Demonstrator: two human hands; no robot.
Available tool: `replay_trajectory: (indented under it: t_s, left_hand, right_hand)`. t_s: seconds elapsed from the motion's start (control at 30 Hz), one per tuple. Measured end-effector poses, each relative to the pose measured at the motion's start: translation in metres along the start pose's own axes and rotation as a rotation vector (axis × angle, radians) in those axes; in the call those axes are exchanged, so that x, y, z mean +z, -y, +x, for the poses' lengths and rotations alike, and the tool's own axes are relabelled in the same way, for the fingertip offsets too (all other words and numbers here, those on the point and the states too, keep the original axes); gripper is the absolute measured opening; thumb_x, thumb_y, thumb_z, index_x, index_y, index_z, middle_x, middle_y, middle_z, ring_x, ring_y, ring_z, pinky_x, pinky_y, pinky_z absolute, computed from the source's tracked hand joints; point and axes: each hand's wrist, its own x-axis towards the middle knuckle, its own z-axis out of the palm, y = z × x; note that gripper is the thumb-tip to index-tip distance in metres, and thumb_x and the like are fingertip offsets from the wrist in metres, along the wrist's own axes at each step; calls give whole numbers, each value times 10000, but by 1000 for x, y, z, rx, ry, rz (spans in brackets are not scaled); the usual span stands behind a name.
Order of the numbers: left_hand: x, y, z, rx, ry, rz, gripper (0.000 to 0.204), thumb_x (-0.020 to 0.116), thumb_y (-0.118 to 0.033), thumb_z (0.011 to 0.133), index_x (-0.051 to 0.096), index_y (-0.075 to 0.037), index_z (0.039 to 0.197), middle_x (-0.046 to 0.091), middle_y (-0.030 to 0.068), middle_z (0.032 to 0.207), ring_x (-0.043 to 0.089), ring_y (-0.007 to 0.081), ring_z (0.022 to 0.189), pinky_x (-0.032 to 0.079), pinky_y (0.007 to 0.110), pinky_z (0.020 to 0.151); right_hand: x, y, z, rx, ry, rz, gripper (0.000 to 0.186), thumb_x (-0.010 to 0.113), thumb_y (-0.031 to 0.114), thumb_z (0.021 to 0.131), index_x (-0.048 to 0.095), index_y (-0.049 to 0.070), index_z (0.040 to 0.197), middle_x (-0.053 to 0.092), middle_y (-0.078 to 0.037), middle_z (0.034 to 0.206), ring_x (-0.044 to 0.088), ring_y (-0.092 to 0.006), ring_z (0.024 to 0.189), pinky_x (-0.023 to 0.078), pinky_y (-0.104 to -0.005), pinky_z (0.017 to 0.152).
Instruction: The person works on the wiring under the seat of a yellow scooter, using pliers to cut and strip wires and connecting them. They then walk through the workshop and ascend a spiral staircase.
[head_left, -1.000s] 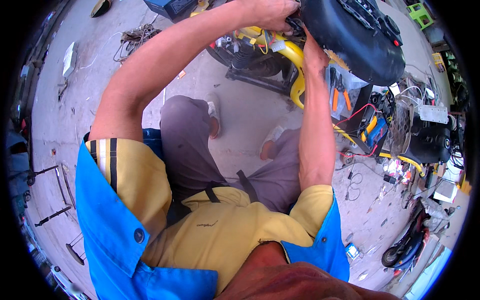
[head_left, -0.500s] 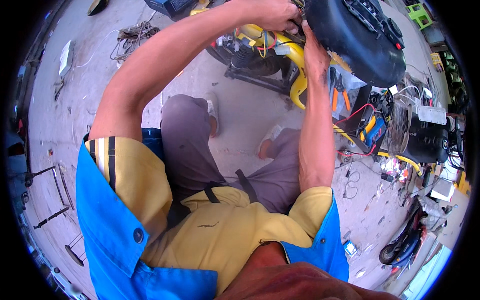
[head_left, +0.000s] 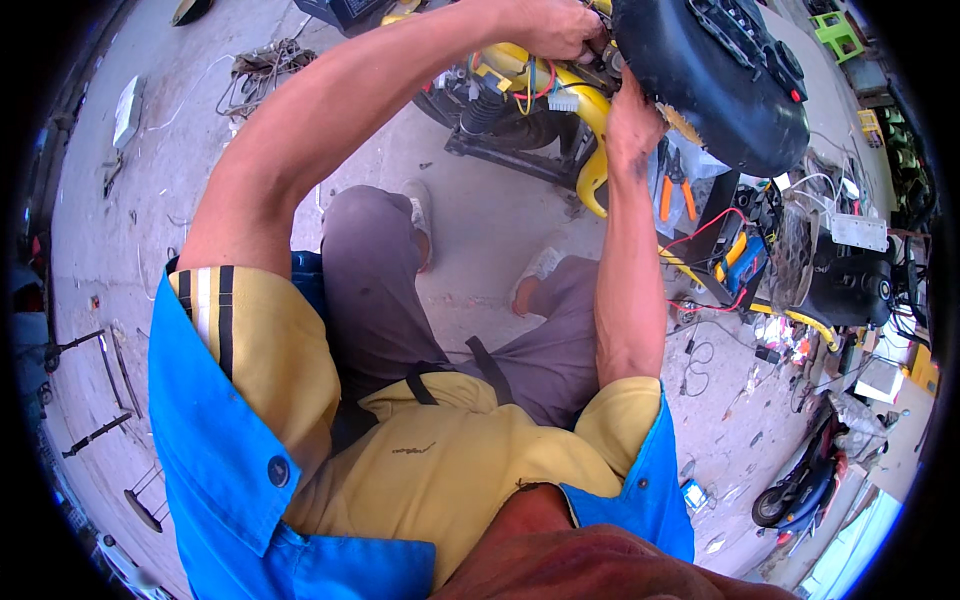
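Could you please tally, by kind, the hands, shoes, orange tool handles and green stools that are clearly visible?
Hands: 2 (left hand, right hand)
Light shoes: 2
Orange tool handles: 2
Green stool: 1
Total: 7

Repair workshop: yellow vehicle frame (head_left: pixel 593 112), orange-handled pliers (head_left: pixel 688 195), loose cables (head_left: pixel 697 236), and, farther off, probably a scooter (head_left: pixel 808 485).

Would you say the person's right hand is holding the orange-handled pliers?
No, the orange-handled pliers lie apart, right of the right hand.
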Motion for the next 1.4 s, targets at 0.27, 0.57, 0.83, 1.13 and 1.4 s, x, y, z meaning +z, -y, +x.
replay_trajectory:
  t_s: [0.27,0.57,0.83,1.13,1.4]
  left_hand:
    - [-21,-30,-1,-17,-12,-195,259,576,-183,897,720,9,994,716,247,920,700,423,889,558,508,781]
    - [36,52,57,607,142,354,287,549,-133,929,682,26,1127,700,256,1120,652,384,1088,516,460,943]
    - [11,23,51,179,143,-462,362,506,-156,1037,593,-9,1356,606,206,1416,562,313,1290,427,423,1105]
    - [19,20,58,97,10,-490,343,524,-194,1044,642,6,1296,645,194,1379,582,271,1269,435,407,1104]
    - [-10,-4,47,-164,258,-639,331,704,-239,911,727,14,1122,744,127,1140,664,215,1053,509,371,945]
  right_hand:
    - [-32,-8,-16,192,52,-22,431,711,258,904,683,-90,1157,739,-194,1131,674,-304,1035,483,-381,958]
    - [-37,27,-25,191,181,208,357,790,301,857,708,-34,948,724,-103,779,669,-185,721,523,-338,742]
    - [-21,22,-33,-79,140,-64,378,810,277,818,574,-15,775,641,-148,714,632,-328,680,517,-429,698]
    - [-50,7,-12,-397,300,44,286,696,202,943,723,-6,1138,696,-145,1009,672,-285,831,533,-378,801]
    - [-54,-14,-1,103,362,-33,273,688,245,948,741,14,1083,767,-134,906,730,-233,845,542,-360,801]
